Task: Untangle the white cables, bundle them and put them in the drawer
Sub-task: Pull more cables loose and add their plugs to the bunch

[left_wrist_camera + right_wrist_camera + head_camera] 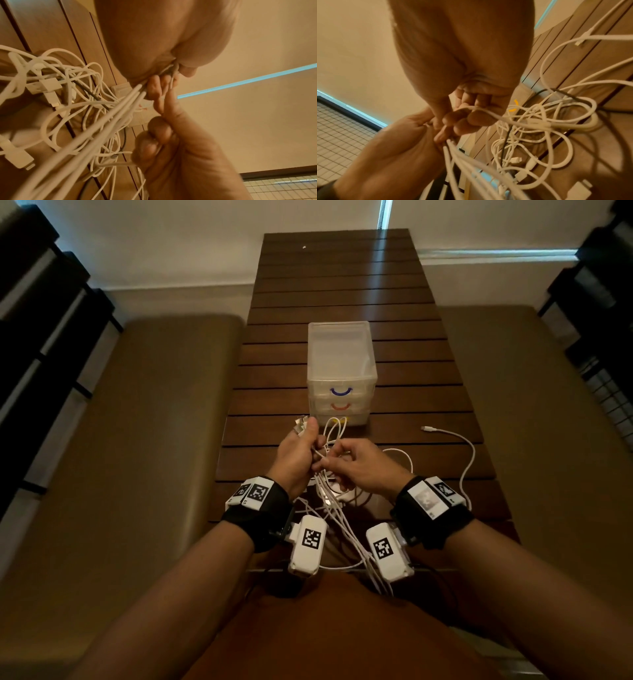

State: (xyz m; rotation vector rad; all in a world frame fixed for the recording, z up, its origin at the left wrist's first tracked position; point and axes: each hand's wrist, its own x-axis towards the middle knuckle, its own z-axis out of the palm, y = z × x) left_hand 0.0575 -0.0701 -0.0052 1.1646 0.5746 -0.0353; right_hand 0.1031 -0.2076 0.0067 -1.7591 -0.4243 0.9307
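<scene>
Several white cables (330,508) hang in a tangle from both hands down onto the wooden table (342,285). My left hand (308,445) grips a bunch of strands, with plug ends (301,424) sticking out above its fist. Just to its right, my right hand (337,462) pinches strands of the same bundle. In the left wrist view the strands (120,106) run taut from the left hand (181,67). In the right wrist view one cable (491,113) lies over the curled fingers (471,120). The translucent drawer unit (339,364) stands behind the hands, its drawers shut.
One cable end (469,453) trails loose over the table to the right, its connector (426,428) lying flat. Cushioned benches (154,422) flank the table on both sides. A dark cable (505,142) runs among the white ones.
</scene>
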